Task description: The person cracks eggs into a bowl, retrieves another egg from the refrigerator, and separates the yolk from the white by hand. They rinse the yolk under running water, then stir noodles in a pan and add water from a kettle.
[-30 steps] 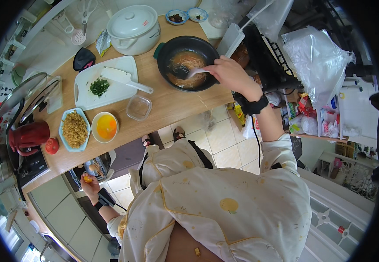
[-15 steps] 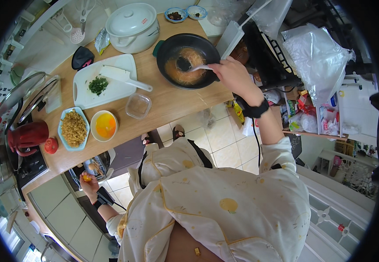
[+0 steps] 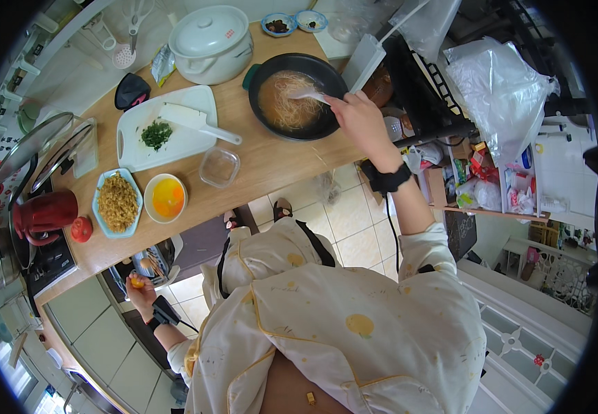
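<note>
My right hand (image 3: 363,117) is closed round the handle of a pale spoon (image 3: 306,93). Its head dips into thin noodles (image 3: 288,109) in brownish broth, inside a black pan (image 3: 331,81) on the wooden counter. Low at the left, below the counter edge, my left hand (image 3: 142,295) has its fingers round a small orange-yellow round thing (image 3: 137,282), too small to name surely. Nearest to that hand is an open drawer (image 3: 168,270) with utensils. On the counter stand a bowl of beaten egg (image 3: 166,198) and a pale blue dish of brown grains (image 3: 117,201).
A white cutting board (image 3: 130,148) bears chopped greens and a white-bladed knife (image 3: 195,121). Nearby are a clear container (image 3: 220,167), a tomato (image 3: 82,229), a lidded white pot (image 3: 213,45) and two small bowls (image 3: 294,23). Glass lids (image 3: 31,148) and a red kettle (image 3: 49,212) stand left.
My right hand has shifted slightly down and right while the spoon's head moved up in the pan. The noodles now spread over its middle. My left hand stays put.
</note>
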Demonstrator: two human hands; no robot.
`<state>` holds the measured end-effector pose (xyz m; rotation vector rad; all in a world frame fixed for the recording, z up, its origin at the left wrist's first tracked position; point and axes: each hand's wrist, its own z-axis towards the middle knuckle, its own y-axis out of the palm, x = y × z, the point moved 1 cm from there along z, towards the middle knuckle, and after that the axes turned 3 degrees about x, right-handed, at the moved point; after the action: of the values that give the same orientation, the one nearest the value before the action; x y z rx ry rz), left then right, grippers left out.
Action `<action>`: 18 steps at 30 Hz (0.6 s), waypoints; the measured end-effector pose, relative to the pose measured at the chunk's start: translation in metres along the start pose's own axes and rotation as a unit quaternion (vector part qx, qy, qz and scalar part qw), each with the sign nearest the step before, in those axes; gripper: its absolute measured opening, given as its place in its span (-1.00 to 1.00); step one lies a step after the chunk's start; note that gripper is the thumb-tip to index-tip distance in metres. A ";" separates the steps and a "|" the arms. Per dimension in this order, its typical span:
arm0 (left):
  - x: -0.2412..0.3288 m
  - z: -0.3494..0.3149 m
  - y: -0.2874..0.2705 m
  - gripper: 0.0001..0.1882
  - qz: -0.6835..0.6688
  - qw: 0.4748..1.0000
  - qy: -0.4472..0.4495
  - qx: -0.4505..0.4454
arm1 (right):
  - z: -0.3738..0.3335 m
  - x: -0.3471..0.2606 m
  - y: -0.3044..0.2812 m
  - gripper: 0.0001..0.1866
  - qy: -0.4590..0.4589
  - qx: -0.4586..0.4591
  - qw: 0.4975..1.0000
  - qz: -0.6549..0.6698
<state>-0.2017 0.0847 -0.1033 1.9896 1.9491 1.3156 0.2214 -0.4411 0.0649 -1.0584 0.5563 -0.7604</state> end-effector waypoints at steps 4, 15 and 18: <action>-0.002 -0.001 -0.001 -0.75 0.001 1.000 -0.003 0.006 | -0.002 -0.004 0.008 -0.77 0.009 -0.022 1.000 -0.005; -0.005 -0.002 -0.006 -0.76 -0.001 1.000 0.008 -0.018 | -0.009 -0.021 0.004 -0.81 0.028 -0.037 0.999 -0.004; -0.004 -0.001 -0.007 -0.76 -0.017 1.000 -0.018 -0.018 | -0.014 -0.025 -0.001 -0.80 0.042 -0.018 0.999 0.002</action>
<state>-0.2077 0.0819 -0.1087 1.9408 1.9208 1.2884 0.1954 -0.4298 0.0611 -1.0621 0.6466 -0.7962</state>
